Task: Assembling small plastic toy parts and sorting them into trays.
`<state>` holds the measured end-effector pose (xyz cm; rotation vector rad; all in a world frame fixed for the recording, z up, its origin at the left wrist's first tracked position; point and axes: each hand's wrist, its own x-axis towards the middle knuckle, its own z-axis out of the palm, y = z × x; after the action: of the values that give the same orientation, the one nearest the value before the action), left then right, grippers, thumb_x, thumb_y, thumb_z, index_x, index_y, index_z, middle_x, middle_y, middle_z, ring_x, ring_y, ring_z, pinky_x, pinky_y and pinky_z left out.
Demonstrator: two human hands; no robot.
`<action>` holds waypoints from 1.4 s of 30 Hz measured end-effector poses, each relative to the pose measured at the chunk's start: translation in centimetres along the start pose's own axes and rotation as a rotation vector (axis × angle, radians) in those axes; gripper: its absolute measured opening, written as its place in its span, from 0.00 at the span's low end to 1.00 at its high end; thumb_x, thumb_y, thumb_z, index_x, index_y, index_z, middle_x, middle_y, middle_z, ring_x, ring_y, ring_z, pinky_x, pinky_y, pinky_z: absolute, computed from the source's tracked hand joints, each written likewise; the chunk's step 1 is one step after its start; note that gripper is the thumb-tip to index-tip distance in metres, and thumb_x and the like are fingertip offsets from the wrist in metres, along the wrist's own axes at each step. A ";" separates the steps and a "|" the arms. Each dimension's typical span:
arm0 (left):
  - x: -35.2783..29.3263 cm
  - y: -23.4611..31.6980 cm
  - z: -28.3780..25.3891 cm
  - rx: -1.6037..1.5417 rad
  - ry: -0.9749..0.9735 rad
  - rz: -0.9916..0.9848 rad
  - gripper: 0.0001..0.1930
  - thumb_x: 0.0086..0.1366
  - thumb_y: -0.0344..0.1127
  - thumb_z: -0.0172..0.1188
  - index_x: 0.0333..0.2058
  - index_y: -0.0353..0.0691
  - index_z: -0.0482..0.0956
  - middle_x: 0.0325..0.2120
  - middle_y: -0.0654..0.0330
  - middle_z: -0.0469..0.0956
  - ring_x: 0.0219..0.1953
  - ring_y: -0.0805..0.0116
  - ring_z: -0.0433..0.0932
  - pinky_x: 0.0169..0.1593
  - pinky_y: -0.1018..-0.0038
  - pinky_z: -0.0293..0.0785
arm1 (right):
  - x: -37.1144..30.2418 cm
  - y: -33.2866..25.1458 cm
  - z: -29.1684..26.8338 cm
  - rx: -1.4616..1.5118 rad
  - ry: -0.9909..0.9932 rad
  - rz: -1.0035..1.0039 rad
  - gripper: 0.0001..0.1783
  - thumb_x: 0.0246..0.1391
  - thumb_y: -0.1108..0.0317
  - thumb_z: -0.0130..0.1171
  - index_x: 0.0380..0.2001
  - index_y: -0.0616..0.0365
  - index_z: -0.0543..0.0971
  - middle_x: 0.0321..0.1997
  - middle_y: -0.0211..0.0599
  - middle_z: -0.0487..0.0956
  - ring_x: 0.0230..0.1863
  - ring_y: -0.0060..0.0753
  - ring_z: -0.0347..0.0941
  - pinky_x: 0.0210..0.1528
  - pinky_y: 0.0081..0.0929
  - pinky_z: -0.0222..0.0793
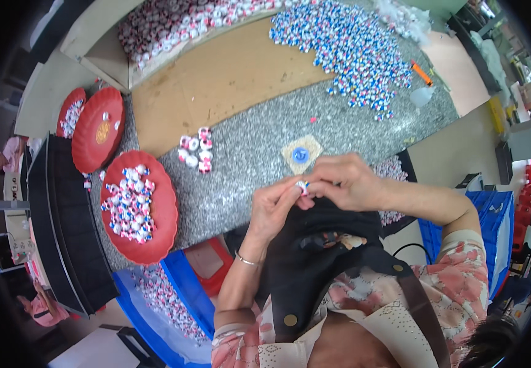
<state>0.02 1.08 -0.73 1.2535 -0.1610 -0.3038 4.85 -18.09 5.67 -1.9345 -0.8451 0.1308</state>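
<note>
My left hand (273, 207) and my right hand (346, 183) meet in front of my dark apron, at the table's near edge. Between their pinched fingertips is a small rounded white piece (303, 184) with blue and pink colour, mostly covered by the fingers. Just beyond the hands, a round blue lid-like disc (300, 155) rests on a square beige pad (309, 145). To the left, a small cluster of white, pink and dark pieces (192, 156) sits on the speckled grey tabletop (228, 190).
A red scalloped plate (170, 211) holds many joined-looking small pieces; another red plate (81, 147) stands behind it. Blue-and-white pieces (351, 49) are heaped at the back right, beside brown cardboard (216, 80). An orange-handled tool (422, 73) lies right. Blue bins (185, 282) flank me below.
</note>
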 end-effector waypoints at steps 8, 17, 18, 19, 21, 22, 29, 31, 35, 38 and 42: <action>-4.2 5.4 -6.0 0.375 0.450 0.180 0.12 0.62 0.24 0.58 0.44 0.31 0.77 0.38 0.55 0.79 0.40 0.69 0.78 0.43 0.75 0.75 | 3.8 6.8 -4.9 -0.505 0.072 -0.053 0.10 0.53 0.70 0.59 0.39 0.60 0.80 0.39 0.45 0.79 0.42 0.47 0.76 0.45 0.34 0.72; -4.0 11.1 -10.1 1.379 0.813 0.531 0.17 0.54 0.24 0.62 0.44 0.35 0.78 0.42 0.48 0.77 0.48 0.51 0.73 0.54 0.62 0.67 | 7.1 12.3 -9.7 -0.865 -0.176 0.155 0.11 0.46 0.73 0.61 0.35 0.63 0.78 0.33 0.48 0.78 0.38 0.51 0.75 0.40 0.40 0.70; -2.5 11.0 -9.2 1.373 0.742 0.527 0.13 0.53 0.23 0.62 0.40 0.36 0.79 0.38 0.51 0.77 0.44 0.53 0.74 0.49 0.65 0.70 | 6.9 12.4 -9.8 -0.855 -0.179 0.141 0.11 0.46 0.73 0.61 0.35 0.63 0.78 0.33 0.48 0.78 0.38 0.51 0.75 0.40 0.40 0.70; -1.0 10.9 -9.1 1.348 0.667 0.565 0.11 0.52 0.23 0.63 0.36 0.36 0.80 0.34 0.52 0.77 0.39 0.53 0.74 0.44 0.65 0.71 | 6.6 12.2 -9.8 -0.858 -0.122 0.117 0.11 0.46 0.73 0.61 0.36 0.63 0.79 0.32 0.47 0.78 0.37 0.49 0.75 0.40 0.39 0.70; 1.9 10.5 -9.3 1.428 0.629 0.479 0.10 0.51 0.26 0.64 0.34 0.35 0.80 0.31 0.52 0.77 0.37 0.53 0.74 0.42 0.61 0.70 | 6.1 10.1 -9.0 -0.854 -0.071 0.086 0.12 0.47 0.73 0.60 0.37 0.63 0.79 0.31 0.46 0.78 0.36 0.47 0.75 0.39 0.37 0.70; 2.9 9.8 -10.0 1.484 0.613 0.458 0.10 0.51 0.29 0.65 0.34 0.35 0.80 0.31 0.52 0.77 0.37 0.53 0.74 0.42 0.60 0.71 | 5.8 7.9 -8.2 -0.638 -0.013 0.219 0.12 0.48 0.73 0.60 0.39 0.62 0.79 0.31 0.44 0.78 0.35 0.44 0.76 0.39 0.35 0.70; 8.2 7.1 -12.4 1.739 0.384 0.124 0.12 0.50 0.35 0.65 0.33 0.37 0.80 0.30 0.51 0.78 0.38 0.52 0.75 0.43 0.60 0.72 | -2.4 6.3 -6.1 -0.436 0.056 0.194 0.09 0.49 0.77 0.60 0.36 0.61 0.81 0.30 0.42 0.78 0.34 0.42 0.76 0.36 0.33 0.69; 8.2 7.7 -12.2 1.762 0.421 0.190 0.10 0.51 0.31 0.64 0.32 0.34 0.78 0.33 0.51 0.76 0.39 0.51 0.75 0.42 0.60 0.73 | -2.2 6.1 -6.2 -0.517 0.050 0.123 0.08 0.49 0.76 0.61 0.35 0.61 0.81 0.29 0.43 0.77 0.33 0.46 0.75 0.35 0.34 0.69; 5.8 8.4 -8.9 1.298 0.466 0.300 0.10 0.52 0.25 0.63 0.35 0.32 0.77 0.38 0.53 0.74 0.38 0.58 0.76 0.41 0.65 0.74 | -1.9 6.1 -6.4 -0.598 -0.016 0.173 0.06 0.49 0.74 0.61 0.33 0.62 0.80 0.29 0.44 0.78 0.31 0.47 0.76 0.33 0.35 0.70; 2.3 7.1 -7.1 0.386 0.255 0.133 0.15 0.57 0.19 0.60 0.44 0.33 0.76 0.44 0.60 0.70 0.43 0.68 0.76 0.46 0.72 0.75 | -1.0 5.1 -5.5 -0.497 -0.011 0.126 0.06 0.49 0.74 0.61 0.32 0.62 0.80 0.30 0.45 0.79 0.30 0.47 0.76 0.32 0.36 0.70; -1.4 4.3 -4.3 -0.029 0.170 0.073 0.19 0.60 0.19 0.58 0.51 0.31 0.73 0.46 0.57 0.74 0.47 0.68 0.76 0.52 0.74 0.74 | 1.5 2.5 -2.4 -0.435 -0.073 -0.022 0.07 0.48 0.73 0.62 0.32 0.62 0.80 0.28 0.42 0.78 0.29 0.44 0.76 0.30 0.36 0.70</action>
<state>0.49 6.59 2.10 1.2361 -0.0561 -0.1353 8.32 -19.67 5.24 -2.3351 -1.0050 0.0033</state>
